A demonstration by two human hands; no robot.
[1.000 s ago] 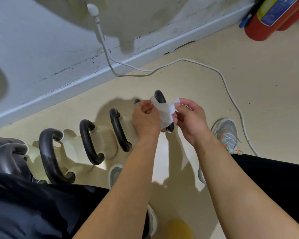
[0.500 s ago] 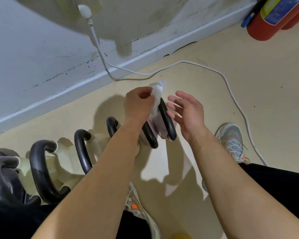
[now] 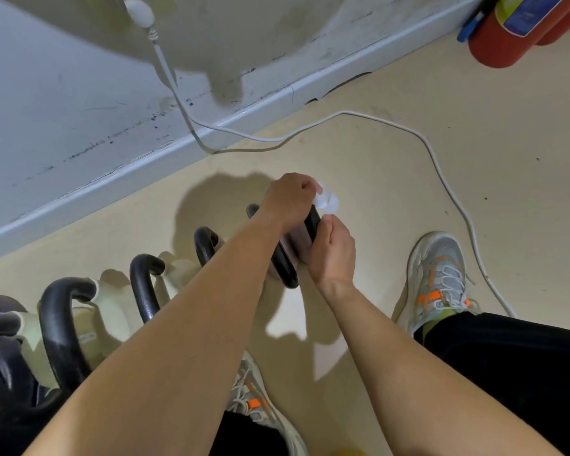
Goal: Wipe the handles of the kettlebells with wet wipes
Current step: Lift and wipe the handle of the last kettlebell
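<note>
Single head view, wide-angle, looks steeply down at floor, close to forearms.

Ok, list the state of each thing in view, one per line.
wet wipe: bunched, at the top of the handle.
left hand: pinches the wet wipe.
right hand: grips the handle.
other kettlebells: standing in a row, untouched.
cable: plugged into the wall, slack on the floor.
</note>
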